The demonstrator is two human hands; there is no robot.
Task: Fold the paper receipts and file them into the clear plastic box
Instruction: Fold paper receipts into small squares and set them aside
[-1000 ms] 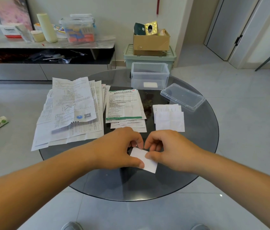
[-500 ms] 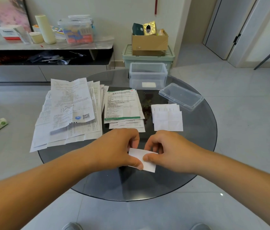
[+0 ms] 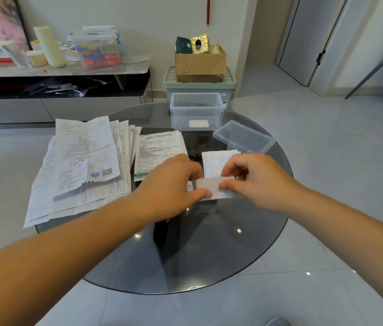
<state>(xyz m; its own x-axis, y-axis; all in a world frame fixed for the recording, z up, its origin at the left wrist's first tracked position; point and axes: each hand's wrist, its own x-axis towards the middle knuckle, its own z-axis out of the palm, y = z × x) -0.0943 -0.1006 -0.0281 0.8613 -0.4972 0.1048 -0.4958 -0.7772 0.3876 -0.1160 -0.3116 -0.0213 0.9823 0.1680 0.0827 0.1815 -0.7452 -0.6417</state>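
Two hands, one small folded receipt point(image 3: 212, 187) between them, over the middle of the round glass table point(image 3: 209, 255). The left hand point(image 3: 174, 184) pinches the slip's left end, thumb on the near face, fingers curled. The right hand point(image 3: 256, 182) pinches the right end the same way, thumb laid along the paper. Whether the slip touches the glass, I can't tell. Just beyond the knuckles lies a short stack of white slips point(image 3: 217, 161). Past that, the clear plastic box point(image 3: 196, 107) stands open at the far edge, one white folded piece point(image 3: 198, 123) on its floor. Its lid point(image 3: 243, 140) rests just to the right of it. Off to the left is a big fanned pile of unfolded papers point(image 3: 79, 165), with a green-edged leaflet point(image 3: 157, 149) beside it.
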